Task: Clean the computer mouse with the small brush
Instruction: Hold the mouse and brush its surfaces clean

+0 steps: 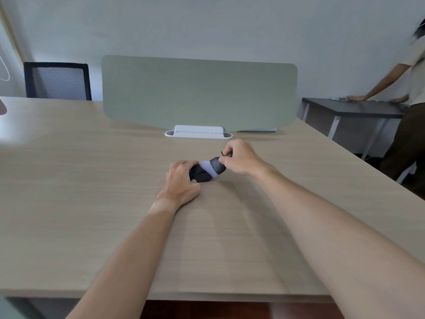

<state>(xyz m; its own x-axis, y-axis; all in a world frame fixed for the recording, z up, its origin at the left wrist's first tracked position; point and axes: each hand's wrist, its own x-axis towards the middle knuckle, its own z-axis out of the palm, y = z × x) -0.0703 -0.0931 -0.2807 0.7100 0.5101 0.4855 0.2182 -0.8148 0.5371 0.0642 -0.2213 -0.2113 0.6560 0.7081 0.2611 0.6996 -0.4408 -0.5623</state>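
A black computer mouse [199, 176] lies on the light wooden table [92, 180], near its middle. My left hand [181, 181] grips the mouse from the left side and holds it down. A small brush [217, 166] with a stubby black handle and pale lavender bristles is pinched in my right hand [240, 157]. The bristles rest on the right end of the mouse. A thin loop sticks out of the handle's top, by my right fingers. Part of the mouse is hidden under my left fingers.
A grey-green divider panel [197, 93] stands behind the hands in a white holder [199, 132]. A black mesh chair [57, 80] is at the back left. At the right, a person [411, 93] leans on a dark side table [354, 109].
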